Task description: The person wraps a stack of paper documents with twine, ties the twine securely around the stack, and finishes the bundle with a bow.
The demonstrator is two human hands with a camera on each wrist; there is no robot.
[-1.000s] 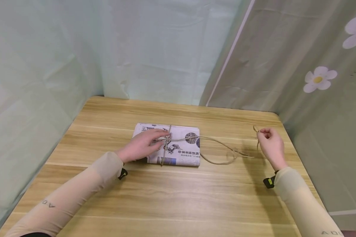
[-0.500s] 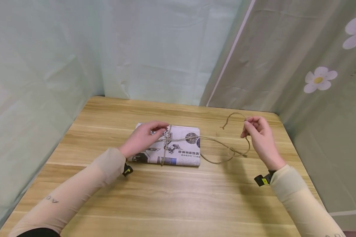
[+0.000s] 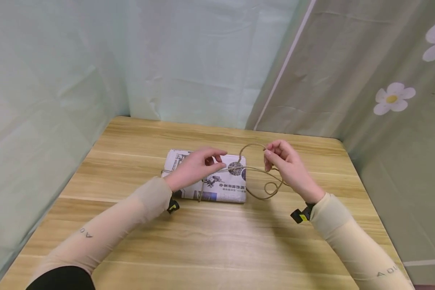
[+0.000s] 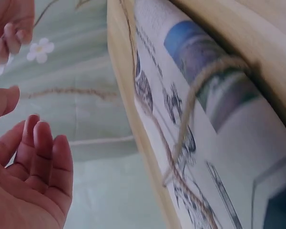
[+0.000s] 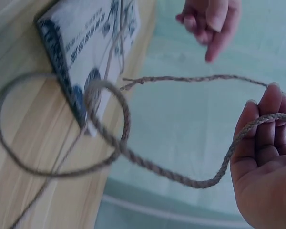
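Observation:
A folded stack of newspaper [image 3: 229,189] lies on the wooden table, with brown twine [image 5: 159,171] crossing over its top both ways. From the stack's right side the twine runs out in loose loops. My right hand [image 3: 286,166] pinches the twine between thumb and fingers, to the right of the stack and raised above the table. A short free end arches from those fingers back to the left, over the stack's right part. My left hand [image 3: 199,166] hovers over the newspaper, fingers loosely bent and apart, holding nothing; the right wrist view shows the free end beneath it.
The wooden table [image 3: 217,241] has its far edge against a pale green curtain [image 3: 195,72]. A grey-green curtain with white flowers [image 3: 395,98] hangs along the right side. Each wrist wears a black strap with a small device.
My right hand has lifted the twine's end and carried it leftward toward the stack. My left hand has come off the crossing of the twine and shifted right.

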